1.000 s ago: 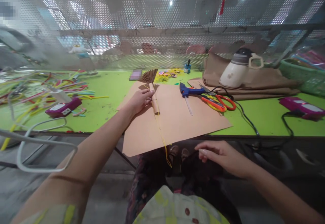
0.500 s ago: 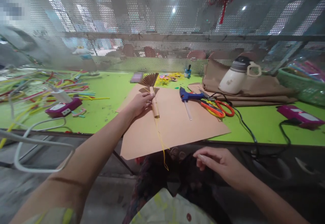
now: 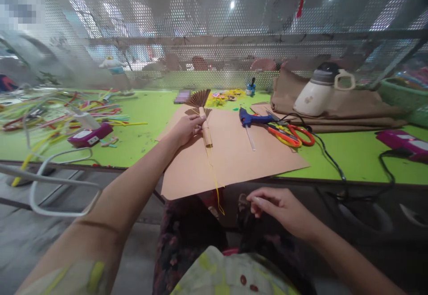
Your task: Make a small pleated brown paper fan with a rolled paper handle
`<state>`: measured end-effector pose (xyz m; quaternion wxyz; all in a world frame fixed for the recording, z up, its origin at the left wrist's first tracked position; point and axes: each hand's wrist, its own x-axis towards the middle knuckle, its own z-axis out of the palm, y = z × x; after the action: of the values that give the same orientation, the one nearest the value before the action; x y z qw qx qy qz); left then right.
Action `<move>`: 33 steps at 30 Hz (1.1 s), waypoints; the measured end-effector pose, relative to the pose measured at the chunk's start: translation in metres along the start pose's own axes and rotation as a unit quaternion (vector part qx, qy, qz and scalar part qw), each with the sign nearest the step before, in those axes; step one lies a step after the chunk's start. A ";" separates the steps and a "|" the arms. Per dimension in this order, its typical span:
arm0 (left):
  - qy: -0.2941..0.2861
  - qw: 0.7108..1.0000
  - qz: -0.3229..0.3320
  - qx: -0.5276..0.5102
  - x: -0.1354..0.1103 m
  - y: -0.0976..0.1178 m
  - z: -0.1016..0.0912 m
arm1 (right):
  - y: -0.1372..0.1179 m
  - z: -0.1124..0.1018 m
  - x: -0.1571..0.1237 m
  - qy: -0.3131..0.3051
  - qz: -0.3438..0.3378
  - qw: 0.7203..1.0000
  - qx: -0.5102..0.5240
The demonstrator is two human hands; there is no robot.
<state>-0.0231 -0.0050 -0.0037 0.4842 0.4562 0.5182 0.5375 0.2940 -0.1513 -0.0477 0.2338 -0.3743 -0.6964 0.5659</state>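
Observation:
My left hand (image 3: 185,130) reaches out over the table and grips the rolled brown handle of a pleated paper fan (image 3: 202,108), which lies on a brown card sheet (image 3: 234,157). A yellow string (image 3: 214,174) trails from the handle over the sheet's front edge. My right hand (image 3: 281,208) rests low over my lap, below the table edge, with its fingers curled together; I cannot make out anything in them. A blue glue gun (image 3: 252,119) and orange-handled scissors (image 3: 290,134) lie on the sheet's far right part.
The green table (image 3: 140,139) carries a pile of coloured straws (image 3: 53,112) and a magenta box (image 3: 90,135) at left. A white bottle (image 3: 317,94) lies on folded brown cloth at right, near another magenta box (image 3: 404,141) with black cables. A perforated metal screen stands behind.
The view shifts slightly. My left hand stays on the fan handle. My right hand drifts a little left over my lap.

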 end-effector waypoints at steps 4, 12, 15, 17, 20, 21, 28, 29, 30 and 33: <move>-0.013 1.000 -0.014 0.018 0.000 0.001 0.000 | 0.003 -0.002 -0.002 -0.003 0.000 1.000 0.008; -0.020 1.000 -0.011 0.001 0.001 0.002 -0.001 | 0.011 0.006 0.008 0.011 0.019 0.999 0.035; -0.017 1.000 -0.008 -0.015 0.001 0.001 -0.002 | 0.011 0.012 0.010 0.011 0.024 0.998 0.061; -0.018 1.000 -0.009 -0.017 0.001 0.000 -0.003 | 0.005 0.015 0.009 0.003 0.022 0.998 0.063; -0.023 1.000 -0.017 -0.006 -0.002 -0.001 -0.003 | -0.010 0.014 0.006 -0.011 0.008 0.999 0.052; -0.025 0.999 -0.022 0.001 -0.003 -0.001 -0.003 | -0.017 0.012 0.006 -0.015 0.001 0.999 0.047; -0.040 0.998 -0.042 0.021 -0.013 0.004 -0.001 | -0.080 -0.005 0.027 -0.026 -0.026 0.999 -0.033; -0.043 0.998 -0.043 0.018 -0.016 0.005 0.000 | -0.091 -0.008 0.027 -0.056 -0.001 0.997 -0.043; -0.046 0.998 -0.045 0.014 -0.018 0.006 0.000 | -0.103 -0.010 0.025 -0.100 0.030 0.993 -0.051; -0.057 0.997 -0.054 0.000 -0.024 0.007 0.000 | -0.134 -0.018 0.018 -0.217 0.058 0.968 -0.108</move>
<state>-0.0202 -0.0289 0.0031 0.5410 0.4575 0.5135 0.4840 0.2624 -0.1364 0.0838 0.0017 -0.3051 -0.7649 0.5674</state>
